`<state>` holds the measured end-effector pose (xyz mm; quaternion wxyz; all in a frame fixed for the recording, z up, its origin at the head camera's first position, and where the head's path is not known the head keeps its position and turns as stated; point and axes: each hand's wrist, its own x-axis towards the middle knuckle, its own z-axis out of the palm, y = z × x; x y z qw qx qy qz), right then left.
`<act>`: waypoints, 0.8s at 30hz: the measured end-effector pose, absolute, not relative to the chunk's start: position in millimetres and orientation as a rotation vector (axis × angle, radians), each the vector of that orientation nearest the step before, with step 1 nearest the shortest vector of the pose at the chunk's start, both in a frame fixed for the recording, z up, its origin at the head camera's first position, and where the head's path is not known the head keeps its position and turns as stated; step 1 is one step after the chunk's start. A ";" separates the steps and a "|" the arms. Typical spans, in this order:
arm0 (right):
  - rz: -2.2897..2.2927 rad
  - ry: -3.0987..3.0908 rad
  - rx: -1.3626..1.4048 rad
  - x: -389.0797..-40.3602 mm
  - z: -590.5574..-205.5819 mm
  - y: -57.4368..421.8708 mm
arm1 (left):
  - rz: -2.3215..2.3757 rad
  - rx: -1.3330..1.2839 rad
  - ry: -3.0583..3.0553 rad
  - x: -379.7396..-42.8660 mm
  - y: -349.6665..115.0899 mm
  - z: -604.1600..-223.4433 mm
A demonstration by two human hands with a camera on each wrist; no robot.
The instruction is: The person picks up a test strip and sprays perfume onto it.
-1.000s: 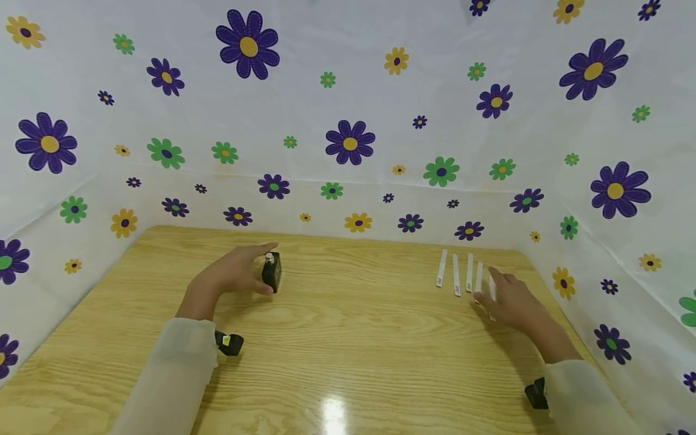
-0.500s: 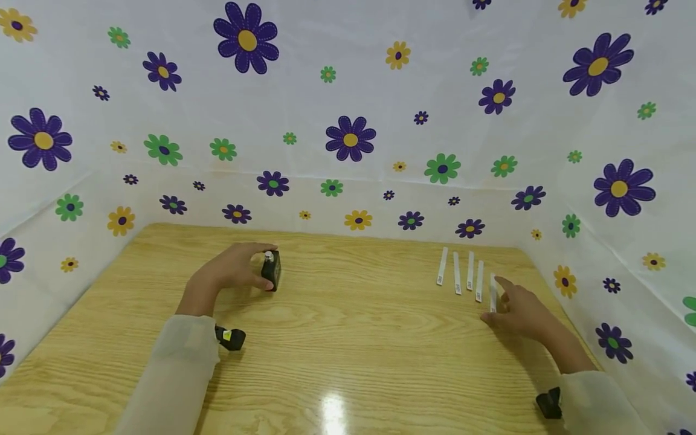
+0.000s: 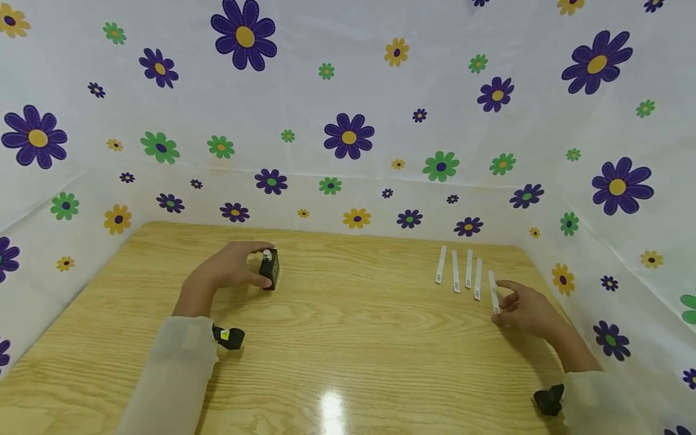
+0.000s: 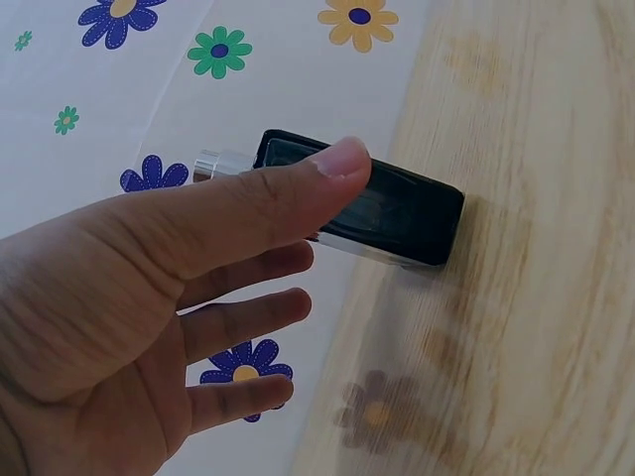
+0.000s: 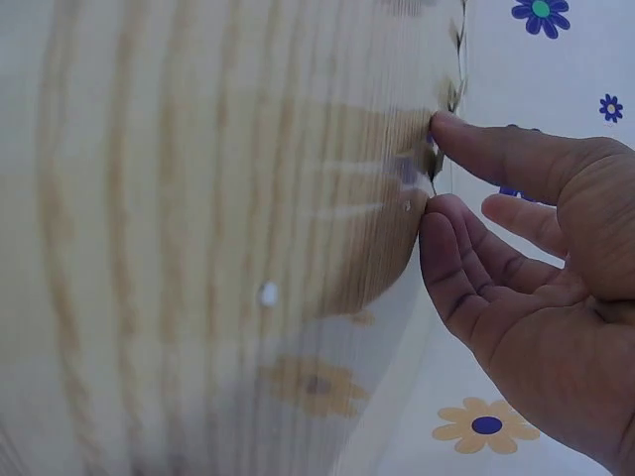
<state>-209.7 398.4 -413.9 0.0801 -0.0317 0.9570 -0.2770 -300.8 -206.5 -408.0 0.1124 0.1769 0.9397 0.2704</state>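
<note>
A dark glass perfume bottle (image 3: 269,270) with a silver neck stands upright on the left part of the table. My left hand (image 3: 231,266) holds it between thumb and forefinger; the left wrist view shows the thumb across the bottle (image 4: 397,208) and the other fingers off it. On the right lies a row of several narrow white paper strips, each printed at its near end. At the rightmost paper strip (image 3: 492,287) is my right hand (image 3: 527,309), fingertips against or just beside it. In the right wrist view, the right hand's thumb and fingers are apart at table level.
The wooden table (image 3: 348,314) ends at a white flower-printed cloth (image 3: 304,121) at the back and sides. The other strips, such as the leftmost strip (image 3: 441,264), lie roughly parallel, left of the right hand.
My right hand has drawn back to the right and slightly nearer, uncovering the rightmost strip, which now lies more slanted. The left hand has closed in on the bottle, which stays in place.
</note>
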 end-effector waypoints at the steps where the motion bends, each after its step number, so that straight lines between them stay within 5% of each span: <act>1: -0.853 2.852 -0.082 -209.4 -413.9 398.9 | 0.792 0.518 2.759 -300.7 -206.6 -407.9; 24: -1.044 2.762 0.200 -205.1 -412.6 403.9 | 0.858 0.517 2.714 -305.0 -207.3 -411.9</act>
